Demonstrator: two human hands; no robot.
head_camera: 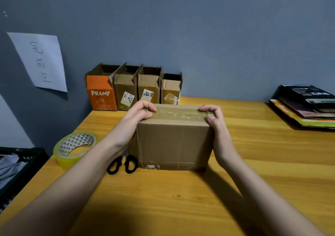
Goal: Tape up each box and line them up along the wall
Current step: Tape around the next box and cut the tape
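The cardboard box (174, 143) you are working on stands in the middle of the wooden table (272, 163), near you, with a strip of clear tape (178, 111) running left to right across its closed top. Your left hand (135, 121) curls over the top left edge, fingers pressing the tape end down; your right hand (214, 125) does the same at the top right edge, thumb on the near side and fingers bent onto the tape. Both hands grip the box.

Judging by its plain corrugated walls, the box is probably light and fairly stiff, but the top flaps may give if you press hard in the middle. The taped surface will be slick, so take hold lower down, palms flat on the bare left and right sides, when you carry it. The near face shows a crease and scuffed old tape along the bottom, so support it from beneath if it feels loaded.

Just left of the box lie black-handled scissors (123, 164), partly hidden by your forearm, and further left a roll of yellowish tape (75, 147). At the far edge, four boxes (134, 89) stand in a row touching the blue wall (217, 36), their flaps open; free space lies to their right. A stack of books (304, 107) sits far right.
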